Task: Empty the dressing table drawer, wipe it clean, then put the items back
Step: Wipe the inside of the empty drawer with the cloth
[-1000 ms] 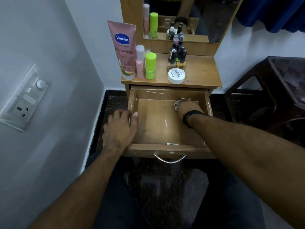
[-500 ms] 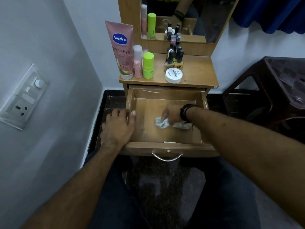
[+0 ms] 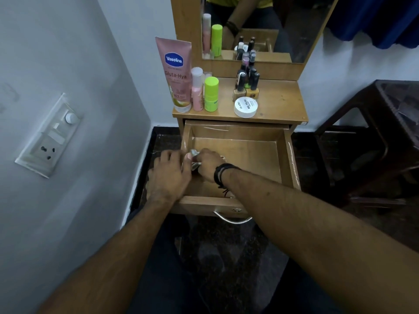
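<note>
The wooden drawer (image 3: 288,155) stands pulled out, its floor bare. Inside it at the left wall, my right hand (image 3: 208,165) presses a crumpled whitish wipe (image 3: 194,165), mostly hidden under the fingers. My left hand (image 3: 169,175) lies flat over the drawer's left rim, thumb inside, touching the wipe. On the tabletop (image 3: 278,103) stand a pink Vaseline tube (image 3: 175,73), a pink bottle (image 3: 196,89), a green bottle (image 3: 211,94), several nail polish bottles (image 3: 248,80) and a white round jar (image 3: 246,106).
A mirror (image 3: 260,26) rises behind the tabletop. A grey wall with a switch plate (image 3: 48,135) runs close on the left. A dark wooden stool (image 3: 374,141) stands to the right. The drawer's metal handle (image 3: 231,219) faces me above a dark floor.
My right hand has swept the wipe from the back right of the drawer, across the middle, to the left wall beside my left thumb. The left hand stayed on the rim.
</note>
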Tool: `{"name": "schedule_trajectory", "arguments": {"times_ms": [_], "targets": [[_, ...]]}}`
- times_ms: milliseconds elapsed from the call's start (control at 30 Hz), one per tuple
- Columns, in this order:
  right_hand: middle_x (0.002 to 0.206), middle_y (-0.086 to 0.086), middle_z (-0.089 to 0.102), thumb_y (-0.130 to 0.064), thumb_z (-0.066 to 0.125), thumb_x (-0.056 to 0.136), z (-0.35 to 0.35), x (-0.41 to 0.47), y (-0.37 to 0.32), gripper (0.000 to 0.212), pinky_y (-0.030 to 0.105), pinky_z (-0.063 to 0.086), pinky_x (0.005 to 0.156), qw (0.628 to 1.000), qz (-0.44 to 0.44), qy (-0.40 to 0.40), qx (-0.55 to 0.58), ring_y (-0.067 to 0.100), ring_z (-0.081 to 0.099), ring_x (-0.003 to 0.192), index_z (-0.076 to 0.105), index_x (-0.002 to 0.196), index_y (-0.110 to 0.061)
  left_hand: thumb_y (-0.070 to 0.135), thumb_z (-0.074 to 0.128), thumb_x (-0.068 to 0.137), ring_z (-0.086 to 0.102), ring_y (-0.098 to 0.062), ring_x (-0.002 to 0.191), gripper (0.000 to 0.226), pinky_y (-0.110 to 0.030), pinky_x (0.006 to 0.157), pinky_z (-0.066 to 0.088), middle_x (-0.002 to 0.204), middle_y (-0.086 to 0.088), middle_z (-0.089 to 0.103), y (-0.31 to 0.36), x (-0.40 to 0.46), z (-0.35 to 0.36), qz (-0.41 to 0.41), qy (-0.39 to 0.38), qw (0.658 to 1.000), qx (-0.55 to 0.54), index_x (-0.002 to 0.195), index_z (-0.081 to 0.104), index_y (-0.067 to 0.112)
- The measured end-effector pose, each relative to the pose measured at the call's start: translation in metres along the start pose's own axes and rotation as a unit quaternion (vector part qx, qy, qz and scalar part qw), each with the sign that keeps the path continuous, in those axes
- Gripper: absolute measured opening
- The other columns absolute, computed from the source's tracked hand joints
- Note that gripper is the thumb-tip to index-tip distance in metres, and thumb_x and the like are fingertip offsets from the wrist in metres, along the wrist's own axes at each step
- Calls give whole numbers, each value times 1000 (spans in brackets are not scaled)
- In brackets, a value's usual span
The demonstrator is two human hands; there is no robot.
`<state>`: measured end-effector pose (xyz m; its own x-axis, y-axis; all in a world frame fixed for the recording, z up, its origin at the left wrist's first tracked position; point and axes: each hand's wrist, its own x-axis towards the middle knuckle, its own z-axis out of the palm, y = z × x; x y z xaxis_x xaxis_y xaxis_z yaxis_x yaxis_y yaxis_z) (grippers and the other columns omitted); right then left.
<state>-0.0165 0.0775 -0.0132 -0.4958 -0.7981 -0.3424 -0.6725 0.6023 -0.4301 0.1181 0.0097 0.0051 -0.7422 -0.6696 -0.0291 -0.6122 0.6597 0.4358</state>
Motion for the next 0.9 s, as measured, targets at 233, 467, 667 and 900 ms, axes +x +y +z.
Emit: {"name": "schedule_trajectory", "arguments": {"times_ms": [233,467,667,900], "targets": [[146,-1,51,4,43,90,-25,-41,21,55,31,46,103,966,-36,-241,-82,21,52,127,64,131,-25,65,13,99,49,-29,125,69,-57,102,43,138,-9,49,-2,-2,0,-2,19,1000,-22,134,53,23],[129,17,63,-8,60,94,-50,-54,45,34,26,46,63,925,24,-308,-223,18,61,82,63,127,-4,58,19,104,47,-28,126,62,-56,104,42,138,-10,49,0,-3,-2,-8,17,999,-36,135,55,19],[133,5,61,-23,56,97,-40,-49,10,40,31,45,97,939,-8,-296,-177,25,57,119,58,135,-11,59,18,103,47,-27,127,63,-55,103,42,139,-9,50,1,-2,-3,-7,18,999,-29,135,55,20],[117,5,68,-31,48,102,-8,-43,-21,32,38,49,98,969,-13,-245,-39,27,62,104,68,117,-13,57,20,104,47,-27,125,60,-55,101,42,138,-9,50,1,-2,0,-3,12,1000,-10,133,55,19]]}}
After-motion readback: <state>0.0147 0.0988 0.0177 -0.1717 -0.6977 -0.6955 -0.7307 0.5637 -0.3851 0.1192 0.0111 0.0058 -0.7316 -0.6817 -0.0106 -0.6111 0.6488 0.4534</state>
